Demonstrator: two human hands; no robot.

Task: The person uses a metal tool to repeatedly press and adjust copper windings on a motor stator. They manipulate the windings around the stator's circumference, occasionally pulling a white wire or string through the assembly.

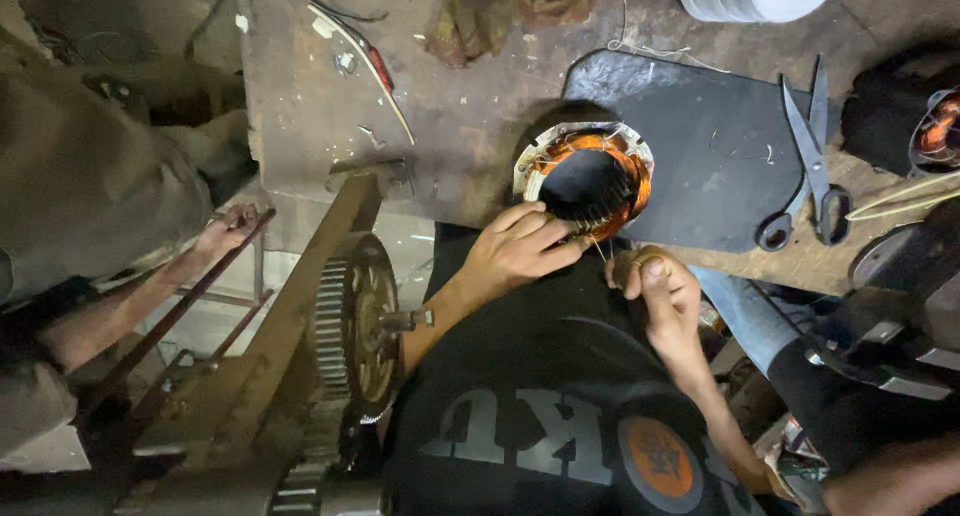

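Motor stator (590, 176) rests at the near bench (330, 96) edge, against the body for steadiness. Left hand (515, 251) fingers press on its windings; right hand (665, 296) pinches a thin wire (600, 248) taut. Scissors (810, 166) lie right.

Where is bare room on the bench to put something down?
The dark mat is bare between the stator and the scissors. The worn benchtop left of the stator is mostly bare too. It is crowded where the left hand and right hand work.
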